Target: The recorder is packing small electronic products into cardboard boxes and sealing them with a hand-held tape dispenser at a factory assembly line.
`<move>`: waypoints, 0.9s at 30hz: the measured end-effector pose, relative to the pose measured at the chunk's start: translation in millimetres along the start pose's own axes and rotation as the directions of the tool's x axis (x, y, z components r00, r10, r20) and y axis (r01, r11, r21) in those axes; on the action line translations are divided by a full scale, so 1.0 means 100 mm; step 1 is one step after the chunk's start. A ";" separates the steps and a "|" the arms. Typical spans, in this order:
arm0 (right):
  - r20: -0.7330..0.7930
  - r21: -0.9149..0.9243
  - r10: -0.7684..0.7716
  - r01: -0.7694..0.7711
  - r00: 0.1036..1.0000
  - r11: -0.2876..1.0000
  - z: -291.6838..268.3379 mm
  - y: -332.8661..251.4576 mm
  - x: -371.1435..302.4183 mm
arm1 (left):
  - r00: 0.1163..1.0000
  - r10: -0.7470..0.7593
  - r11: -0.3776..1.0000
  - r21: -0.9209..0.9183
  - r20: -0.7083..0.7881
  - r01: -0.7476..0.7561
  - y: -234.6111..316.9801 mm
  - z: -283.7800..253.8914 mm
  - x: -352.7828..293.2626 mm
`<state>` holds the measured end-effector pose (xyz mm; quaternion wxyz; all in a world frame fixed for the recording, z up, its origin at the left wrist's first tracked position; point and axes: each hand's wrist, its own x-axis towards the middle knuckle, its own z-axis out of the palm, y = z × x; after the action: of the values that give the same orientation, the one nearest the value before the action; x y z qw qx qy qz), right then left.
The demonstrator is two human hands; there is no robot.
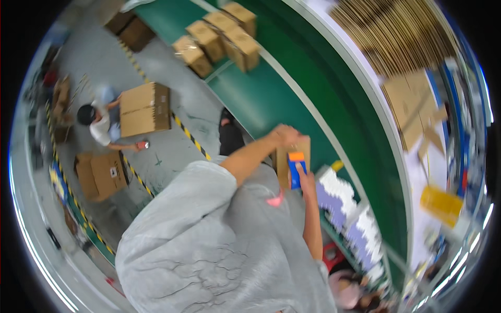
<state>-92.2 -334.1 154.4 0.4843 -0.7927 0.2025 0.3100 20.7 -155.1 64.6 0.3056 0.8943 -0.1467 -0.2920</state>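
Note:
In front of my body is a small brown carton [282, 167], at the near edge of the green conveyor. My left hand [287, 135] is closed over the carton's far end, its fingers blurred. In my right hand [307, 182] is a blue hand tool with an orange end [296, 169], lying against the carton's top face. The shape resembles a tape dispenser, but blur hides the details. Just right of that hand stand several white-and-purple boxes [339, 201] in rows.
Several closed cartons [224, 39] sit farther up the green conveyor [250, 99]. Flattened cardboard [396, 36] is stacked at far right, above a yellow translucent item [441, 205]. On the left, a co-worker [102, 125] is beside a large carton [143, 109]; another person [347, 289] is at lower right.

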 end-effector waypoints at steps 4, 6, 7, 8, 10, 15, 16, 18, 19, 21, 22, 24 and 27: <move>0.056 -0.002 0.077 -0.077 0.995 0.997 -0.17 -0.03 -0.32 | 0.998 -0.042 0.999 -0.027 0.052 0.043 0.05 -0.08 0.08; 0.055 0.003 0.145 -0.145 0.988 0.989 -0.25 0.25 -0.44 | 0.997 -0.024 0.999 -0.038 0.069 0.026 -0.02 0.01 0.15; 0.081 -0.006 0.189 -0.189 0.979 0.982 -0.29 0.38 -0.54 | 0.998 -0.033 0.998 -0.049 0.060 0.036 -0.04 0.06 0.18; 0.064 0.017 0.207 -0.209 0.976 0.978 -0.33 0.51 -0.64 | 0.996 -0.012 0.999 -0.041 0.086 0.016 -0.07 0.09 0.21; 0.065 0.021 0.276 -0.278 0.959 0.960 -0.41 0.70 -0.91 | 0.996 -0.032 0.996 -0.079 0.079 0.038 -0.08 0.11 0.24; 0.063 0.029 0.344 -0.346 0.937 0.938 -0.49 1.00 -1.30 | 0.998 -0.011 1.000 -0.026 0.055 0.013 -0.05 0.08 0.19; 0.055 0.051 0.353 -0.356 0.934 0.933 -0.47 1.05 -1.28 | 0.999 -0.013 1.000 -0.011 0.047 0.014 0.00 0.04 0.19; -0.012 -0.141 0.343 -0.341 0.939 0.929 -0.39 1.21 -1.16 | 0.995 -0.022 1.000 0.000 0.102 0.022 0.15 -0.08 0.16; -0.018 -0.125 0.348 -0.347 0.937 0.929 -0.27 1.45 -1.08 | 0.990 -0.047 0.999 0.000 0.136 0.048 0.22 -0.12 0.12; -0.204 -0.295 0.274 -0.325 0.940 0.898 -0.03 1.73 -0.79 | 0.993 -0.032 0.999 0.032 0.114 0.029 0.20 -0.08 0.09; -0.205 -0.288 0.268 -0.320 0.941 0.902 0.00 1.70 -0.71 | 0.996 -0.024 0.998 0.054 0.091 0.019 0.18 -0.07 0.09; -0.217 -0.262 0.299 -0.350 0.929 0.899 0.04 1.56 -0.60 | 0.993 -0.042 0.998 0.051 0.108 0.036 0.18 -0.06 0.13; -0.251 -0.234 0.299 -0.358 0.921 0.904 0.10 1.35 -0.44 | 0.988 -0.079 0.997 0.010 0.136 0.078 0.12 -0.05 0.13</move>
<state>-211.0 -384.4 94.9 0.2861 -0.8345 0.3384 0.3275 32.8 -167.8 69.3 0.2809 0.8783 -0.1324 -0.3636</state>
